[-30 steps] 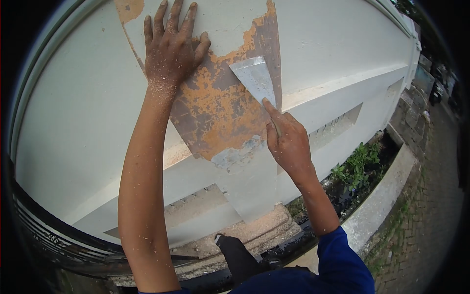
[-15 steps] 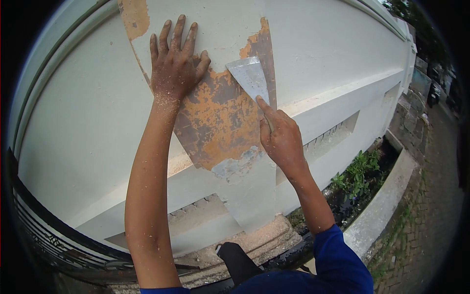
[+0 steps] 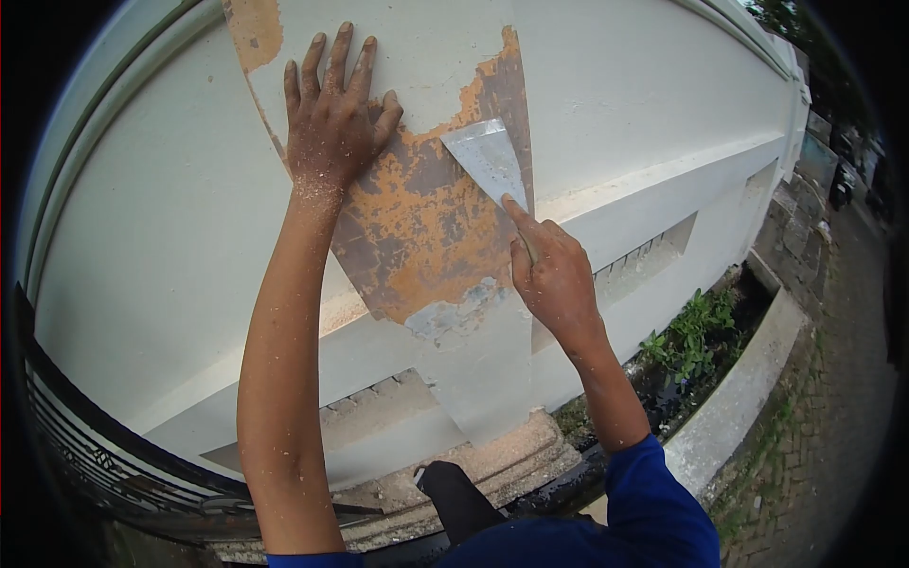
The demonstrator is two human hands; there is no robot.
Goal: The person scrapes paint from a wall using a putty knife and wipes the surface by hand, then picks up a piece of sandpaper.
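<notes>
My left hand [image 3: 333, 133] lies flat on the white pillar of the wall, fingers spread, with pale flecks on the skin. In my right hand [image 3: 557, 279] is a wide metal scraper [image 3: 488, 156], its handle in my closed fingers and the index finger stretched along the blade. The blade's broad edge points up and left, over a bare patch [image 3: 417, 237] of orange and grey-brown. White paint [image 3: 431, 71] borders this patch above, with a ragged edge. Below it, a pale grey-blue spot [image 3: 445, 319] shows.
A dark metal railing [image 3: 123, 483] curves at lower left. The stepped pillar base [image 3: 492, 464] is near my leg [image 3: 459, 497]. To the right, green plants [image 3: 696, 331] grow in a ditch behind a low concrete edge [image 3: 734, 398], beside a paved path [image 3: 843, 398].
The scraper and my right hand have moved slightly down and right. More of the patch is bare at its upper right, where white paint has come off. My left hand stays against the pillar.
</notes>
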